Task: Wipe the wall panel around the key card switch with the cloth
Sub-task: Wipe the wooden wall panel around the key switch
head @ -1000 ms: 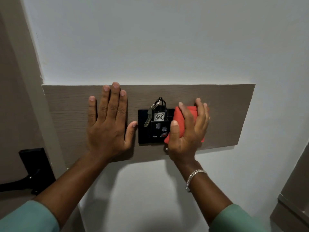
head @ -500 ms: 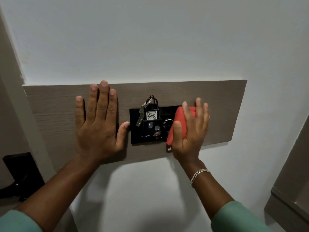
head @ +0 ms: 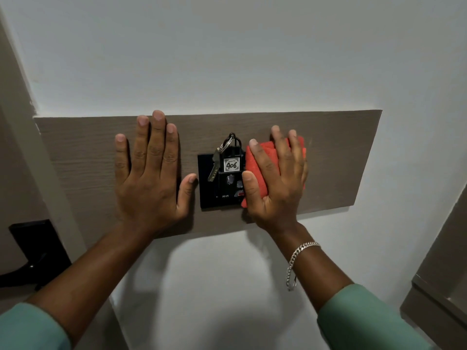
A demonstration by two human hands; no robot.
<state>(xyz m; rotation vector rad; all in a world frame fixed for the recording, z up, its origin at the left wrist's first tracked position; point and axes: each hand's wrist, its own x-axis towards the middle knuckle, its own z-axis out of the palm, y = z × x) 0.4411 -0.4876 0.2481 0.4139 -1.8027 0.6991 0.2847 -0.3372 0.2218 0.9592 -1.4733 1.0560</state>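
1. Broadly spread behind everything: white wall point(head: 227, 59), running past the wooden strip on all sides.
2. Mounted across the middle: brown wood-grain wall panel point(head: 341, 160), long and horizontal, with a bare stretch at its right end.
3. Pressed flat on the panel left of the switch: left hand point(head: 149, 178), fingers straight and spread, holding nothing, thumb tip just beside the switch's left edge.
4. Laid over the switch's right edge and the panel next to it: right hand point(head: 278, 183), fingers extended and pressing down on the cloth, thumb on the cloth's left side.
5. Set in the panel's centre, between the two hands: black key card switch point(head: 209, 195), its right part hidden under cloth and hand.
6. Pinned under the right palm and fingers: folded red cloth point(head: 260, 162), flat against the panel, overlapping the switch's right side.
7. Hung from the switch's top: black tag point(head: 231, 164) marked 406, with a metal key point(head: 214, 168) dangling to its left.
8. Looped round the right wrist: silver chain bracelet point(head: 297, 258).
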